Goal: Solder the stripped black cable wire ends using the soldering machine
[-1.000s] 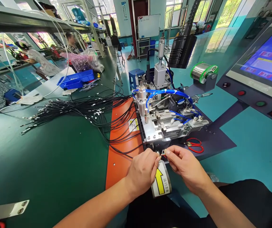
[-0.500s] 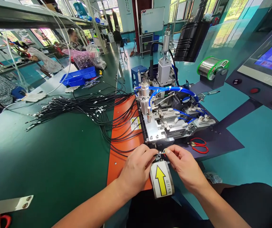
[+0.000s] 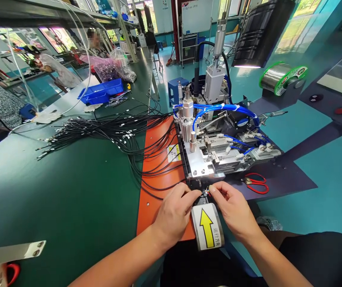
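Note:
My left hand (image 3: pixel 173 211) is closed in a pinch on a black cable, close to the cable's stripped end. Thin coloured wires (image 3: pixel 206 192) stick out there, red and white among them. The fingertips of my right hand (image 3: pixel 233 208) pinch these wires, almost touching the left fingers. Both hands are at the front edge of a metal machine (image 3: pixel 199 161) with cylinders and blue air hoses. Just below the fingers is a curved plate (image 3: pixel 208 226) bearing a yellow arrow. The exact grip on each wire is too small to make out.
A bundle of black cables (image 3: pixel 99 129) runs over the green table (image 3: pixel 99 199) and an orange panel (image 3: pixel 151 191). Red-handled cutters (image 3: pixel 257 183) lie right of the machine. A solder wire spool (image 3: pixel 282 77), a blue tray (image 3: pixel 102 91) and a dark lamp (image 3: pixel 262 36) stand farther off. Co-workers sit at far left.
The view has shifted slightly, so the machine and cutters appear farther right. Both hands stay pinched at the cable end, with only small finger movement.

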Action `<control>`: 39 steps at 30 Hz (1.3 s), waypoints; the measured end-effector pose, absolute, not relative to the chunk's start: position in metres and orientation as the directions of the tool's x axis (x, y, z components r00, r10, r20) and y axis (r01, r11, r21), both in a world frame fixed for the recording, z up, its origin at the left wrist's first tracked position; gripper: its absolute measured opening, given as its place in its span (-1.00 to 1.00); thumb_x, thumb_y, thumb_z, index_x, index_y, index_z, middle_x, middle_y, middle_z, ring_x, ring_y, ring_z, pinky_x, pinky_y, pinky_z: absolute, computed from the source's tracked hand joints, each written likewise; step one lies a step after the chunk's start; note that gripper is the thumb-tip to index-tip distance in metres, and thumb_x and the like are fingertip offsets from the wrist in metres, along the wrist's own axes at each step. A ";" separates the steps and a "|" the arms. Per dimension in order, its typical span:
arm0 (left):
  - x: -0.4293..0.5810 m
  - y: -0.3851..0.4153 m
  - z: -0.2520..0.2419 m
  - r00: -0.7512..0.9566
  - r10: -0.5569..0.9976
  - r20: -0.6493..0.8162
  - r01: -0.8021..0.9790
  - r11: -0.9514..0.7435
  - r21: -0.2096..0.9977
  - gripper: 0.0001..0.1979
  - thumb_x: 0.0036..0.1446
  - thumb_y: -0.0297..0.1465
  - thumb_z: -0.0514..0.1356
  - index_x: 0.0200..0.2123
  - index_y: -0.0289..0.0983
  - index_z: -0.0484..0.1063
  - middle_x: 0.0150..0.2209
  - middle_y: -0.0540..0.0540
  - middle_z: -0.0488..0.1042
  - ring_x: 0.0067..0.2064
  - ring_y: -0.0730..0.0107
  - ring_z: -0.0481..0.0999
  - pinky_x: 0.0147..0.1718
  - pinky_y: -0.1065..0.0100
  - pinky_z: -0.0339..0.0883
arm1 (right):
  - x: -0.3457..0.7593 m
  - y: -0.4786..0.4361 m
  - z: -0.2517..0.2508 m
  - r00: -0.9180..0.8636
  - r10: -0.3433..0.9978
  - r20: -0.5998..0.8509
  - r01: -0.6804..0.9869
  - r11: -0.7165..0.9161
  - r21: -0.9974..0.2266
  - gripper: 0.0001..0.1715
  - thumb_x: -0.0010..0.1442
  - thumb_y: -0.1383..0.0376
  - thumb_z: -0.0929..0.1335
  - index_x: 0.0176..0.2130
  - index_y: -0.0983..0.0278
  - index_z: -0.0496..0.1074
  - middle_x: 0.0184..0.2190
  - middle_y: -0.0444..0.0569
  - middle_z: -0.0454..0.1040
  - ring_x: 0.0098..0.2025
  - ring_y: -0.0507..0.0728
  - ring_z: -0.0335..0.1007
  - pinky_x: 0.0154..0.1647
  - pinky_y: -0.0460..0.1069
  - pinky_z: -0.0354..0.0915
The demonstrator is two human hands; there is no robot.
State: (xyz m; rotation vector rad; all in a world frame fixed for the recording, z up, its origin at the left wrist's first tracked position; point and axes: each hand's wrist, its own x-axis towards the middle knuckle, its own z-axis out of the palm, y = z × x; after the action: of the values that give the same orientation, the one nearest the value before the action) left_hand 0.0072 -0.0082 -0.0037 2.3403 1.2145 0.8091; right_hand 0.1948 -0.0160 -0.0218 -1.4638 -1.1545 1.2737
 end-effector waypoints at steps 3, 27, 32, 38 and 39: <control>0.007 -0.008 -0.004 0.466 0.830 0.308 0.615 -0.554 0.562 -0.72 0.31 -0.55 0.04 -0.05 -0.23 0.49 -0.29 -0.10 0.35 -0.24 0.34 0.38 -0.28 0.35 0.34 | 0.194 -0.016 -0.022 0.050 0.975 -0.216 0.114 -0.221 -0.969 -0.62 0.30 0.01 0.31 -0.29 0.27 0.44 -0.42 -0.13 0.39 -0.38 0.07 0.23 -0.39 -0.07 0.20; 0.008 -0.008 -0.004 0.469 0.828 0.307 0.636 -0.558 0.534 -0.75 0.32 -0.54 0.04 -0.07 -0.26 0.48 -0.29 -0.10 0.34 -0.24 0.33 0.36 -0.29 0.35 0.32 | 0.194 -0.019 -0.028 0.072 0.975 -0.211 0.131 -0.219 -0.967 -0.60 0.30 -0.03 0.31 -0.28 0.25 0.44 -0.42 -0.13 0.40 -0.40 0.07 0.23 -0.41 -0.06 0.20; 0.009 -0.009 -0.004 0.473 0.827 0.303 0.654 -0.560 0.508 -0.76 0.32 -0.53 0.03 -0.08 -0.26 0.47 -0.29 -0.10 0.34 -0.25 0.33 0.34 -0.29 0.34 0.31 | 0.193 -0.018 -0.027 0.089 0.974 -0.209 0.177 -0.222 -0.959 -0.61 0.30 -0.03 0.31 -0.30 0.23 0.43 -0.43 -0.14 0.40 -0.41 0.07 0.23 -0.41 -0.05 0.19; 0.010 -0.008 -0.003 0.482 0.826 0.292 0.675 -0.563 0.476 -0.76 0.32 -0.53 0.04 -0.07 -0.27 0.47 -0.28 -0.11 0.33 -0.25 0.31 0.33 -0.28 0.32 0.31 | 0.191 -0.019 -0.027 0.118 0.970 -0.211 0.202 -0.232 -0.951 -0.60 0.30 -0.03 0.30 -0.31 0.23 0.43 -0.44 -0.15 0.40 -0.43 0.06 0.24 -0.42 -0.06 0.19; 0.010 -0.008 -0.003 0.484 0.825 0.292 0.676 -0.564 0.474 -0.76 0.31 -0.54 0.04 -0.07 -0.27 0.47 -0.28 -0.11 0.33 -0.25 0.30 0.33 -0.28 0.32 0.31 | 0.190 -0.019 -0.028 0.123 0.970 -0.212 0.204 -0.234 -0.951 -0.60 0.29 -0.03 0.30 -0.31 0.23 0.43 -0.45 -0.15 0.40 -0.43 0.06 0.24 -0.43 -0.06 0.19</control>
State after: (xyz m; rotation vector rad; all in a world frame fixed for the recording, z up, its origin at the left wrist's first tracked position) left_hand 0.0102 -0.0084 -0.0031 2.4379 1.2718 0.7178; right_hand 0.1900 -0.0186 -0.0276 -1.5860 -1.1758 1.1862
